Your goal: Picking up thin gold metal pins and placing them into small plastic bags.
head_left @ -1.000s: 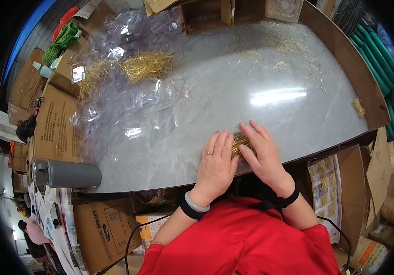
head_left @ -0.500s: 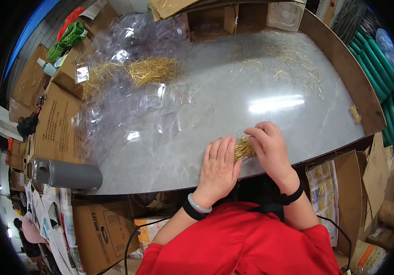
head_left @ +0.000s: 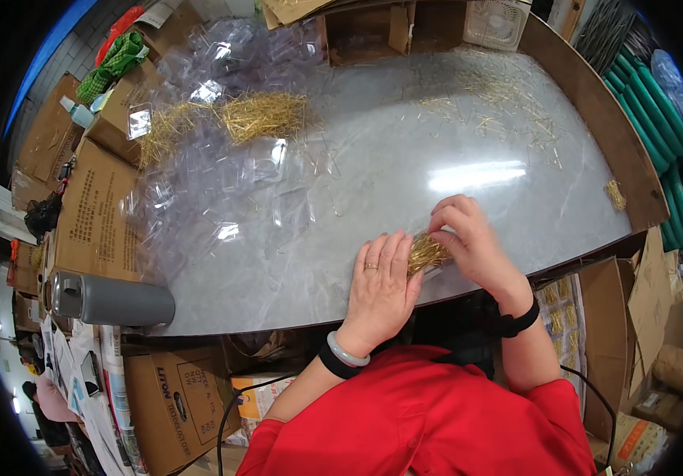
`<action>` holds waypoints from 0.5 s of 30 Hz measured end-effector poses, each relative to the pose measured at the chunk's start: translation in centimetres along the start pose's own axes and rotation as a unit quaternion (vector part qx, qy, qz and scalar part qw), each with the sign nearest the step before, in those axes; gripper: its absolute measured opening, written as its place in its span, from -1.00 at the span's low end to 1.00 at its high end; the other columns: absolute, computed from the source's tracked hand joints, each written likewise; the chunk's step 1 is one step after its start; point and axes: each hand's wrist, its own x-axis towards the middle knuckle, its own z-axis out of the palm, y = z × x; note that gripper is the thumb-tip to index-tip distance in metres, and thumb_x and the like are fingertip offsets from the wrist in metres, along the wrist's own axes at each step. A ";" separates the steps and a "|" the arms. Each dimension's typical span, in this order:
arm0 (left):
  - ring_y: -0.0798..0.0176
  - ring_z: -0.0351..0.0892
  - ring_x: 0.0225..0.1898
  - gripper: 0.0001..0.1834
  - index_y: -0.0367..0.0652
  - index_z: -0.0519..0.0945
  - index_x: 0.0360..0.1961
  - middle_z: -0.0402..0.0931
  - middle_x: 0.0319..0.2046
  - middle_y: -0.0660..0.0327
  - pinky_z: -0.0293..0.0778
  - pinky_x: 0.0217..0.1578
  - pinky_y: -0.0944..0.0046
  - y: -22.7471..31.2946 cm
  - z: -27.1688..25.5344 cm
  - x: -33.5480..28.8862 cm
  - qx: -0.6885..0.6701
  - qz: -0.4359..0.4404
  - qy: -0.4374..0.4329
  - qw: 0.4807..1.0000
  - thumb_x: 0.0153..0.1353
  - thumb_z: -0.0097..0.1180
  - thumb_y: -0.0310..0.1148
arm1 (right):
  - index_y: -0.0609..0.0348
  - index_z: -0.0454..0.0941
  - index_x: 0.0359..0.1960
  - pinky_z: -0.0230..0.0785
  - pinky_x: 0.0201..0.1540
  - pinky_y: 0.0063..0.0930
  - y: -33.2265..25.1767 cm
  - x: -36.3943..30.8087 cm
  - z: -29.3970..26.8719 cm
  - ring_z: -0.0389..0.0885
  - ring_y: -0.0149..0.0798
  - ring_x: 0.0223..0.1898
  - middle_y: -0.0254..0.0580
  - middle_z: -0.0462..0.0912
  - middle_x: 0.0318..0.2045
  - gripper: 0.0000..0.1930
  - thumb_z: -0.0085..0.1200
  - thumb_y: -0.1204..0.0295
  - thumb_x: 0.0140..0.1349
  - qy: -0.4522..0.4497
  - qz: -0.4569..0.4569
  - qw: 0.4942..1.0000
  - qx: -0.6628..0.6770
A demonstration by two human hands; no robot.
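A bundle of thin gold wire pieces (head_left: pixel 427 254) lies near the table's front edge between my hands. What looks like a clear plastic box edge (head_left: pixel 435 272) shows just below it. My left hand (head_left: pixel 381 292) rests flat with its fingers stretched out, its side against the bundle. My right hand (head_left: pixel 475 244) is at the bundle's right end, fingers curled in and tips pinched together. Whatever those fingertips hold is too small to make out.
Clear plastic boxes (head_left: pixel 222 182) pile up on the left, with a heap of gold wires (head_left: pixel 266 117) on them. Loose wires (head_left: pixel 508 99) lie at the far right, and a small bundle (head_left: pixel 615 195) near the right wall (head_left: pixel 595 103). A grey bottle (head_left: pixel 123 302) lies front left.
My right hand has lifted slightly up and to the right, and more of the gold wire bundle shows. My left hand stays almost where it was.
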 end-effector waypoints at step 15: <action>-0.14 0.26 0.37 -0.40 -0.25 0.30 0.35 0.33 0.31 -0.03 0.10 0.42 -0.15 -0.2 0.4 0.0 -0.022 -0.003 0.014 1.000 0.37 0.12 -0.23 | 0.18 0.60 0.06 0.38 0.15 -0.12 -0.2 -3.8 1.5 0.58 0.08 0.04 -0.08 0.68 -0.04 -0.72 0.14 0.54 0.32 0.123 0.039 0.991 -0.039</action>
